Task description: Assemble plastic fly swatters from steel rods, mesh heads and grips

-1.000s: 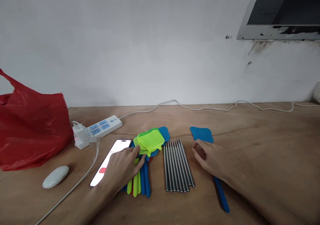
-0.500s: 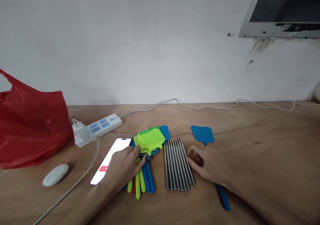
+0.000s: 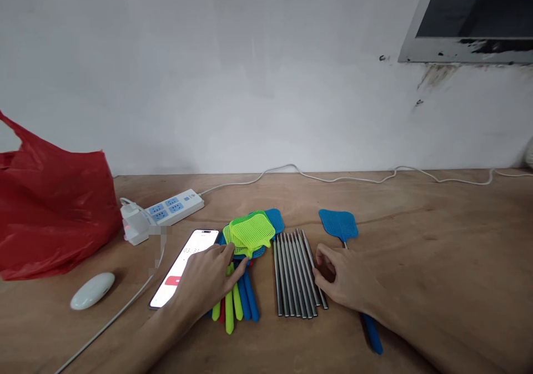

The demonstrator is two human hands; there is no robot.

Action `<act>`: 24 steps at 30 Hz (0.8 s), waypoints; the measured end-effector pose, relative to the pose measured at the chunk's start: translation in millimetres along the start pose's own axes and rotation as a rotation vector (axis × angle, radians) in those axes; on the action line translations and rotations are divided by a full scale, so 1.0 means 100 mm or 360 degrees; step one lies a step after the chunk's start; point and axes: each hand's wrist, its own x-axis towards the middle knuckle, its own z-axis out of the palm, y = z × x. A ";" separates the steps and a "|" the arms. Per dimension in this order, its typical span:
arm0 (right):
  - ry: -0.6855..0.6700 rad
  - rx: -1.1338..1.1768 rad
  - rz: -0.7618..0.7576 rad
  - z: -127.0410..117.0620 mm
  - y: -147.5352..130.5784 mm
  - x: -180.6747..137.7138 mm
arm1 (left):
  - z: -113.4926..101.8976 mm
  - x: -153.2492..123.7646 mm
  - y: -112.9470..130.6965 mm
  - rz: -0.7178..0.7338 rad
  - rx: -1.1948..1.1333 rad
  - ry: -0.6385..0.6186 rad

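My left hand (image 3: 210, 271) lies across a pile of fly swatters, fingers stretched and thumb apart. Lime-green heads (image 3: 254, 231) top the pile, with blue heads under them; blue handles (image 3: 250, 296), lime-green handles (image 3: 229, 313) and a red one stick out below. Beside the pile, several tapered metal rods (image 3: 293, 279) lie side by side. My right hand (image 3: 347, 279) is at the rightmost rod (image 3: 310, 254), fingers curled with a gap between thumb and forefinger; the thumb tip seems to touch it. Under this hand lies a separate blue fly swatter (image 3: 339, 224), its shaft mostly hidden.
A lit phone (image 3: 183, 263) lies partly under my left forearm. Further left are a white oval object (image 3: 92, 291), a power strip (image 3: 179, 210) with a plug in it, and a red plastic bag (image 3: 58, 207). A white cable (image 3: 337, 180) runs along the wall.
The rightmost rod's upper end has shifted right, away from the others. My right hand has moved slightly right with it. My left hand has barely moved.
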 end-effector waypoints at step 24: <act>0.0166 0.0263 0.0180 0.00 0.09 0.06 | -0.03 -0.22 0.13 0.0459 -0.1361 0.0786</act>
